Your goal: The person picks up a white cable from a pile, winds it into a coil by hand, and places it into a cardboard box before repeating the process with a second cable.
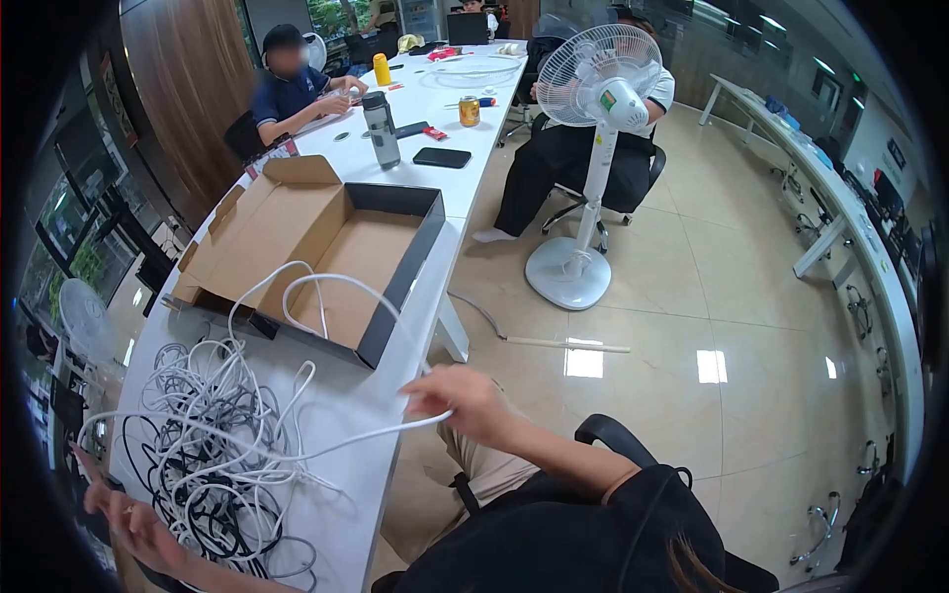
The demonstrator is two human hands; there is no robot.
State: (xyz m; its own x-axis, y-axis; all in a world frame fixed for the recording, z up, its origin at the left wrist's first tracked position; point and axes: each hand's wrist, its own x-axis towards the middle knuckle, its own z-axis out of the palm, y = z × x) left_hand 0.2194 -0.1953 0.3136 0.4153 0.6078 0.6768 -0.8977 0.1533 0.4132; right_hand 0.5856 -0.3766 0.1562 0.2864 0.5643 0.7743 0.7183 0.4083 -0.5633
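Observation:
My right hand (463, 403) is closed around a white cable (381, 431) beside the table's right edge. From it, one stretch of the cable runs left over the table and another loops up toward the open box. My left hand (143, 529) is at the lower left with its fingers apart, left of a tangled pile of white, grey and black cables (222, 445); I see nothing held in it. A black cardboard box (400, 267) with a brown inside lies open behind the pile. Loops of white cable hang over its near wall.
On the white table (346, 435) farther back stand a grey bottle (381, 130), a black phone (442, 157), an orange can (470, 111) and a yellow bottle (382, 69). A person (297, 94) sits at the far left. A white fan (593, 168) stands right, before another seated person.

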